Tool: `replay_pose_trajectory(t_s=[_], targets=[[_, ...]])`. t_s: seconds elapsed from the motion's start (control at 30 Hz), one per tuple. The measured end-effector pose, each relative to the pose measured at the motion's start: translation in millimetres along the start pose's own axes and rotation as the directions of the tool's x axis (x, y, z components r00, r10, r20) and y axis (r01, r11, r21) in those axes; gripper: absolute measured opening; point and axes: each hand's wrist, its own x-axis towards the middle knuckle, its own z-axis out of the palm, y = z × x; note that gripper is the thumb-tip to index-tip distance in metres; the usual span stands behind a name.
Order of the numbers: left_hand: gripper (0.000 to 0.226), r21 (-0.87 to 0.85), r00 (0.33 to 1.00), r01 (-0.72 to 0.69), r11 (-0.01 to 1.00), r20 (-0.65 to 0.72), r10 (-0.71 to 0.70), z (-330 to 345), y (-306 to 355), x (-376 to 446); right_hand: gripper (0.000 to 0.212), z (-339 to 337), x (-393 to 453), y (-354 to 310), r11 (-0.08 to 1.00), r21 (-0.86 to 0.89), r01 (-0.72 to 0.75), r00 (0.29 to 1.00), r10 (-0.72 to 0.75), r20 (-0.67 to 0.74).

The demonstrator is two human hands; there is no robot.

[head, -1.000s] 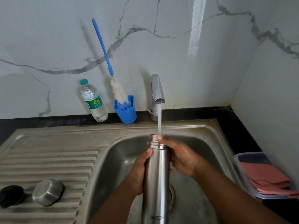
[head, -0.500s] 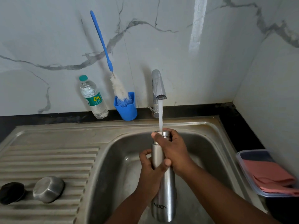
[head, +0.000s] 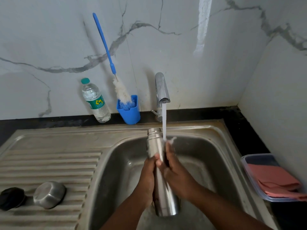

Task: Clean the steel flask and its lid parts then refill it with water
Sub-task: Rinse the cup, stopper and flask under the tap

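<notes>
The steel flask (head: 156,146) stands tilted over the sink (head: 216,130), left hand (head: 147,176) and right hand (head: 174,173) both gripping its body (tap stream (head: 164,123) missing its mouth); rotate it steadily under the water, rubbing every side.

I see a bare silver steel flask (head: 155,146) over a dull grey steel sink (head: 116,163) with a ribbed drainboard. On the drainboard lie a silver steel cap (head: 49,194) and a black stopper (head: 12,198). The wall (head: 182,55) is white marble with grey veins. The brush (head: 106,52) has a blue handle and white bristles; its cup (head: 129,113) is blue. The clear bottle (head: 96,102) carries a teal cap and green label. Folded cloths (head: 279,181) are salmon pink.
</notes>
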Motion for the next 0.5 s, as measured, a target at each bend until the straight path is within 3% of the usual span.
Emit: replay_pose_trajectory(t_s=[0.1, 0.27, 0.4, 0.5], targets=[[0.059, 0.0, 0.992, 0.12, 0.993, 0.033, -0.12, -7, 3, 1, 0.077, 9, -15, 21, 0.982, -0.167, 0.089, 0.996, -0.091, -0.006], [0.076, 0.153, 0.984, 0.154, 0.976, 0.071, -0.166, 3, -6, -7, 0.069, -11, 24, 6, 0.985, 0.153, -0.084, 0.965, 0.118, -0.234], [0.076, 0.123, 0.979, 0.151, 0.981, 0.122, -0.166, 8, -14, -8, 0.064, -20, 35, 2, 0.999, -0.007, -0.038, 0.925, 0.032, -0.378], [0.067, 0.067, 0.978, 0.131, 0.989, 0.153, -0.14, 9, -8, -6, 0.07, -3, 11, 4, 0.982, -0.175, 0.07, 0.927, -0.129, -0.353]])
